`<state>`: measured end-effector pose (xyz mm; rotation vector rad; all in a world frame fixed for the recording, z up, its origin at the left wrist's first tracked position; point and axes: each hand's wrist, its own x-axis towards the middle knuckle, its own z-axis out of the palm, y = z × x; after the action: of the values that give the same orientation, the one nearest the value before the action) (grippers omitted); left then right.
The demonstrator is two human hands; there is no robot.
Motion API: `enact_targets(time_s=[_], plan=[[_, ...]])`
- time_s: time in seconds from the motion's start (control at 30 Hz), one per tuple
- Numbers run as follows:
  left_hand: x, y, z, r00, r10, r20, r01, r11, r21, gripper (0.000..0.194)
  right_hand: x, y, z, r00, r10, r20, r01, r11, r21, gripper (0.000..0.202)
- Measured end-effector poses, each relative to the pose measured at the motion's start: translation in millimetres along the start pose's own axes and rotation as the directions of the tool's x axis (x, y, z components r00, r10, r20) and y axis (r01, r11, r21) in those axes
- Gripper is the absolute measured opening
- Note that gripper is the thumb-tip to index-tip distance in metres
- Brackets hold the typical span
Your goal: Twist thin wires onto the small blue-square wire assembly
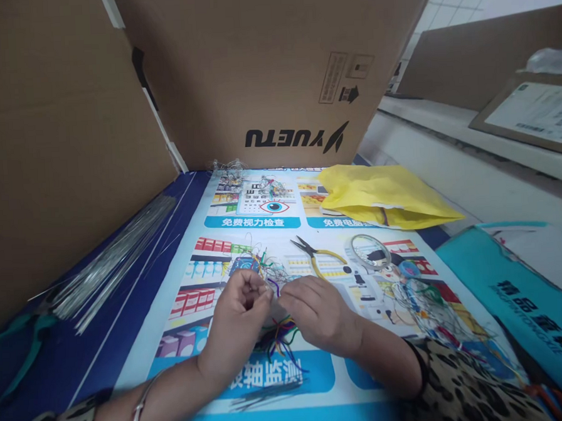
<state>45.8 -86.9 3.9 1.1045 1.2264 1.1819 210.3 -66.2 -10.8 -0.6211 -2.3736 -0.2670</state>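
Observation:
My left hand (pixel 239 316) is closed in a pinch; what its thumb and forefinger hold is too small to make out. Just to its right, my right hand (pixel 318 312) has its fingers pressed together. A short curved purple strand (pixel 274 287) shows between the hands, its lower end at my right fingertips. Under the hands lies a bunch of multicoloured strands (pixel 281 336), partly covered. Beyond them is a tangle of thin wires (pixel 265 261) with coloured bits. Pliers (pixel 317 252) with yellow handles lie past my right hand, jaws apart.
Cut wires (pixel 123 256) lie in a bundle at left, near teal-handled pliers (pixel 22 350). A round clear roll (pixel 370 251), a wire tangle (pixel 427 309) and a yellow bag (pixel 384 195) are at right. Dark short wires (pixel 267 395) lie in front. Cardboard (pixel 264 67) stands behind.

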Motion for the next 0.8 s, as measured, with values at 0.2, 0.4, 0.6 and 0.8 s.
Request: enact_targets(time_s=[0.2,0.4,0.6,0.8], plan=[[0.0,-0.2,0.1,1.0,-0.014,0.005,0.014,1.0,-0.006,0.02,-0.7,-0.2,0.2,1.0,-0.009,-0.001,0.009,1.0,0.011,0.014],[0.0,-0.6,0.4,1.0,-0.008,0.003,0.008,1.0,-0.019,0.02,-0.6,-0.8,-0.8,1.0,-0.004,0.003,0.004,1.0,0.018,0.015],[-1.0,-0.6,0.3,0.999,-0.041,0.009,0.041,0.998,-0.051,0.021,0.8,-1.3,-3.3,1.0,0.003,-0.01,-0.003,1.0,0.021,0.016],[1.7,-3.9,0.2,0.999,-0.029,0.013,0.03,0.999,-0.039,0.018,-10.5,-0.5,-8.0,0.989,0.118,-0.085,-0.105,0.985,0.14,0.014]])
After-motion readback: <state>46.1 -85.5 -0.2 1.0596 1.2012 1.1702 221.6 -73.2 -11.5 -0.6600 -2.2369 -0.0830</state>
